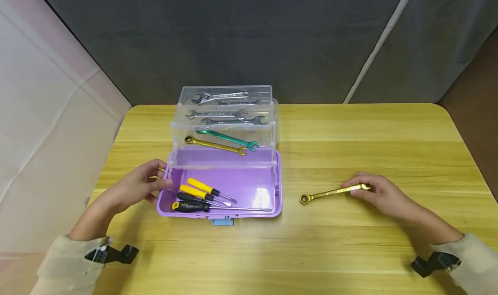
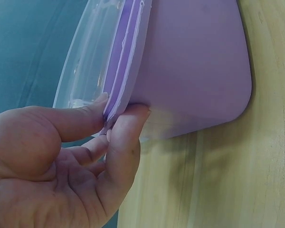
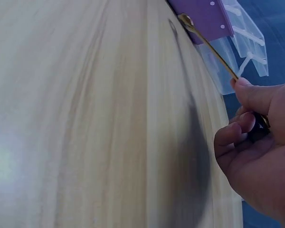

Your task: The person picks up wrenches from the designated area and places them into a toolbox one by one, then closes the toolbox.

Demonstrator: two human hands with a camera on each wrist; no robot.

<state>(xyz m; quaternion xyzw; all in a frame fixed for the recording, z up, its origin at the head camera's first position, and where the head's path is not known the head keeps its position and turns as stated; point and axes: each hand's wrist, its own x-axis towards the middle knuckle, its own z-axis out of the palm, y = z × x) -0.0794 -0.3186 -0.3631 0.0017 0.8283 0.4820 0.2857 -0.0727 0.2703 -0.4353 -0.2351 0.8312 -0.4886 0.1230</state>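
Right hand (image 1: 379, 191) pinches the gold wrench (image 1: 330, 194) at frame right; left hand (image 1: 142, 185) grips the toolbox (image 1: 268, 187) edge; next, likely lifting it boxward.

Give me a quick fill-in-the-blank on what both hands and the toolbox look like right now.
1. The right hand pinches a ____ ratchet wrench on the table.
2. The left hand grips the ____ toolbox at its left rim.
3. In the toolbox's bottom lie three ____.
4. On the clear tray a gold wrench lies beside a ____ one.

Missing words: gold; purple; screwdrivers; green
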